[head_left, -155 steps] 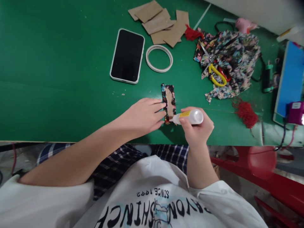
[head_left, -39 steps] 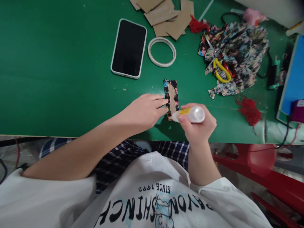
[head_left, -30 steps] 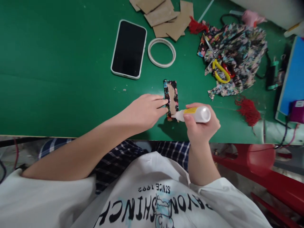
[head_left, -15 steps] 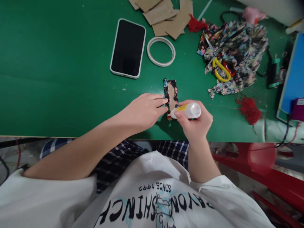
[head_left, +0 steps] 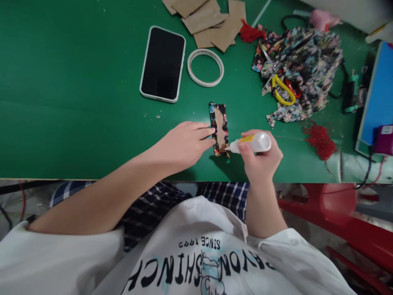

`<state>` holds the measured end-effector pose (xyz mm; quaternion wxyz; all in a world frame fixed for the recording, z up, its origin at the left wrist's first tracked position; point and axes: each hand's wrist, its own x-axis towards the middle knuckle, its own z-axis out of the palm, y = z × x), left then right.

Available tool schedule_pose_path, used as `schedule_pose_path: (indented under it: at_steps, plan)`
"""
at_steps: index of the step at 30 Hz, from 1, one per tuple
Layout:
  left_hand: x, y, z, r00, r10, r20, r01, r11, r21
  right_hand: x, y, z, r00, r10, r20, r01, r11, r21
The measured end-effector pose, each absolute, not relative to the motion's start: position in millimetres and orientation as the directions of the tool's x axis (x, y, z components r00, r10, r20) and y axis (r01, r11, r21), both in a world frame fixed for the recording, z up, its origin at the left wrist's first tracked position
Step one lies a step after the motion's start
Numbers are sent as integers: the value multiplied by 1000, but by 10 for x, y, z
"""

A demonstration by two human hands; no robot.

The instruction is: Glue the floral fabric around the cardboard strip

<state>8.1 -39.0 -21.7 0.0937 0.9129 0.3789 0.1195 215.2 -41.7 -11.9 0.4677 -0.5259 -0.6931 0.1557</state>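
A small cardboard strip [head_left: 220, 127] lies on the green table, its edges wrapped in dark floral fabric and its brown middle bare. The fingertips of my left hand [head_left: 187, 143] rest on the strip's left edge, fingers stretched out and holding nothing. In my right hand [head_left: 264, 159] is a white glue bottle [head_left: 256, 142] with a yellow label. It is tilted, its nozzle pointing left at the strip's lower right corner. Whether glue is coming out is too small to see.
Beyond the strip lie a phone [head_left: 162, 63], a roll of tape [head_left: 190, 73] and several cardboard pieces [head_left: 204, 18]. On the right are crumpled floral fabric [head_left: 316, 69], yellow-handled scissors [head_left: 281, 92], red tassel threads [head_left: 321, 141] and a blue board [head_left: 379, 94].
My right hand has moved the glue bottle rightward, from the strip's lower left part to its lower right corner. My left hand keeps its place on the strip.
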Motion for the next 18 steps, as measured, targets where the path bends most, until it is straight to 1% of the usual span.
schedule_pose_path:
  at_steps: [8, 11, 15, 18]
  plan:
    - [80, -389, -205, 690, 710, 140, 670, -700, 245, 2186, -461, -139, 43, 855, 517, 573, 402, -714]
    - [83, -389, -202, 689, 714, 127, 670, -694, 263, 2209, -464, -161, 58, 860, 507, 571, 388, -724]
    - [86, -389, -194, 688, 717, 111, 673, -688, 271, 2182, -475, -157, 147, 824, 547, 546, 393, -740]
    - [88, -387, -189, 693, 711, 120, 666, -695, 270, 2107, -496, -134, 100, 814, 573, 524, 446, -725]
